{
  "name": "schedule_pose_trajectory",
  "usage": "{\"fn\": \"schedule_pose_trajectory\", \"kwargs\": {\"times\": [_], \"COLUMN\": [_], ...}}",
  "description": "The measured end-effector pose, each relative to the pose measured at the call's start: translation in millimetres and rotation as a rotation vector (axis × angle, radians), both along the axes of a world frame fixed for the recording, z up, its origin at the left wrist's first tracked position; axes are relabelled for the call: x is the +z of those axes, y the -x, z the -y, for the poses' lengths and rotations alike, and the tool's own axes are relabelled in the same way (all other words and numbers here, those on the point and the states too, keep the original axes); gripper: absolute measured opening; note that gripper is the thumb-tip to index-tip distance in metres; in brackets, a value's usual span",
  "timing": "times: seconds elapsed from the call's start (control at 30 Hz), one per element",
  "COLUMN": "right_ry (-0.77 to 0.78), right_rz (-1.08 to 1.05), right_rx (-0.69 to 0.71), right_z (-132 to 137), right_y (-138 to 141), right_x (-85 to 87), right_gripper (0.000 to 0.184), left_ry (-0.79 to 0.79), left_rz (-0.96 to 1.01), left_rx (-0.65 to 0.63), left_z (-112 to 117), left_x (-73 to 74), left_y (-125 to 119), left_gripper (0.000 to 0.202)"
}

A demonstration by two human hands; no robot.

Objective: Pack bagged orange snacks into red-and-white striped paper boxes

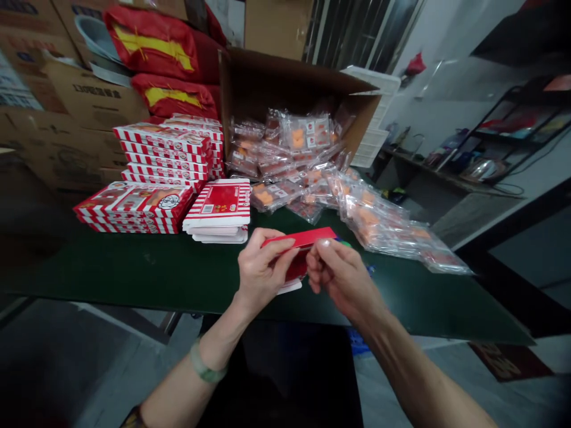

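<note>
Over the front part of the green table (191, 279), a small red cardboard box (319, 233) is tilted between both hands. My left hand (261, 267) grips its left side, thumb and fingers pinched on the card. At the right end of the box, my right hand (341, 267) has its fingers curled and its thumb pressed on the red edge. A white flap (289, 288) sticks out below; most of the box is hidden by my fingers. Flat red-and-white striped cartons (218, 205) lie stacked just beyond my left hand.
Striped boxes (134, 205) with windows stand in stacks at the left. An open brown carton (366, 113) lies on its side, spilling clear plastic packets (370, 214) across the table's right. Red bags (165, 47) are piled behind; a cluttered shelf (446, 166) stands right.
</note>
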State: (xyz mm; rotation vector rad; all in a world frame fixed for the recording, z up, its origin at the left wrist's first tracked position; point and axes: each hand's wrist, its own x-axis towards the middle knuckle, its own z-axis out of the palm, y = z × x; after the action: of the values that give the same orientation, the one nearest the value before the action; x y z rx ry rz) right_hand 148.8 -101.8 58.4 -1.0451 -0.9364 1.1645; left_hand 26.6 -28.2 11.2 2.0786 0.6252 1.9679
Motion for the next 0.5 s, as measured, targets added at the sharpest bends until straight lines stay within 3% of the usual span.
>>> {"fn": "schedule_pose_trajectory", "kwargs": {"times": [0.13, 0.37, 0.5], "right_ry": [0.121, 0.440, 0.424], "right_rz": [-0.007, -0.145, -0.092], "right_rx": [-0.100, -0.062, -0.013], "right_z": [-12, -14, -10], "right_y": [12, 11, 16], "right_x": [-6.9, -8.2, -15.3], "right_gripper": [0.040, 0.042, 0.051], "left_ry": [-0.009, -0.034, 0.021], "left_rz": [0.004, -0.063, -0.025], "left_rx": [0.001, 0.018, -0.042], "left_z": [4, 21, 31], "left_x": [-0.7, -5.9, -9.8], "left_y": [-2, -11, -12], "left_gripper": [0.010, 0.007, 0.005]}}
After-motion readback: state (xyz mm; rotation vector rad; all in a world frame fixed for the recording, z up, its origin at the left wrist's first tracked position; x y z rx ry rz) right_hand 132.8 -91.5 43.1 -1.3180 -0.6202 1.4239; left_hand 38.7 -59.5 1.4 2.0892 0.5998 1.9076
